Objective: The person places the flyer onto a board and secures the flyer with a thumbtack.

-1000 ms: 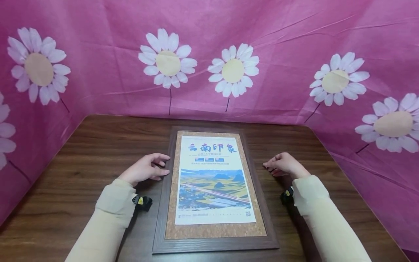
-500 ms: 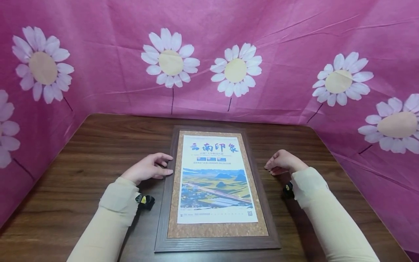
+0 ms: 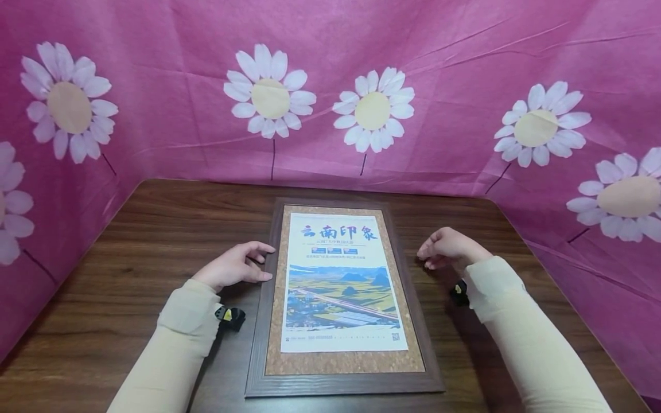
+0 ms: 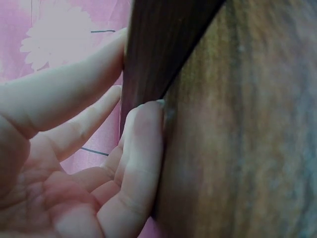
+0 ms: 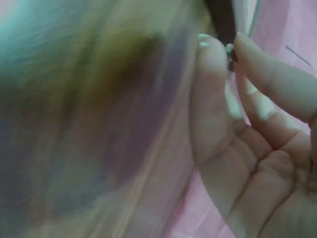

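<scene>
A cork board (image 3: pixel 304 363) with a dark brown wooden frame lies flat on the table. On its cork lies a white poster (image 3: pixel 343 298) with Chinese lettering and a landscape picture. My left hand (image 3: pixel 234 267) touches the board's left edge with thumb and fingertips, seen close at the frame's side (image 4: pixel 148 59) in the left wrist view. To the right of the board, my right hand (image 3: pixel 448 251) hovers just above the table, thumb and finger pinching a small shiny silver thing (image 5: pixel 230 51). Most of that thing is hidden by the fingertips; I cannot tell its kind.
The brown wood-grain table (image 3: pixel 129 275) extends on both sides of the board. A pink cloth (image 3: pixel 330 34) with large white daisies hangs around the back and sides. Black straps, such as the left wrist's strap (image 3: pixel 229 317), sit at both cuffs.
My right hand has risen slightly off the table, its fingertips and wrist tilting up. The left hand stays at the board's edge. The whole head view has shifted a little.
</scene>
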The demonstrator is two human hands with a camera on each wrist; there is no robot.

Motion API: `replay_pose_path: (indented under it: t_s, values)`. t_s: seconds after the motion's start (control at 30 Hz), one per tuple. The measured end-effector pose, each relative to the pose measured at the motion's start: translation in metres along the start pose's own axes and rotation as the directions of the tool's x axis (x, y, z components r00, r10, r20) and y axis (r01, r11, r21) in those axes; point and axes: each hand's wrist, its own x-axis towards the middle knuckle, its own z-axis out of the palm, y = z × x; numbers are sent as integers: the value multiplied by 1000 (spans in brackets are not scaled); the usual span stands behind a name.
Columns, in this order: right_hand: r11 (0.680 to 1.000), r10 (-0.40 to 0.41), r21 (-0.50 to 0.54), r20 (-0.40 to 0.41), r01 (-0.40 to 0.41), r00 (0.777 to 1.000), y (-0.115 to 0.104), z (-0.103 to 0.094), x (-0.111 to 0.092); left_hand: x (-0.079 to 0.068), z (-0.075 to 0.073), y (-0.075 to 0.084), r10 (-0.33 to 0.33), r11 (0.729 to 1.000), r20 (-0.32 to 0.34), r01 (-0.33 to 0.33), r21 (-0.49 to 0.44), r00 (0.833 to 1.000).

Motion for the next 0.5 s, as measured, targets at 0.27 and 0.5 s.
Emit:
replay_pose_path:
  t_s: [0.27, 0.5]
  values:
    - [988, -98, 115, -67, 105, 993, -22, -4, 14, 1, -1, -2, -21, 1000, -10, 21, -5, 1000]
    - [974, -134, 168, -129, 155, 982, -50, 6, 32, 1, -1, -1, -24, 1000, -4, 24, -8, 1000]
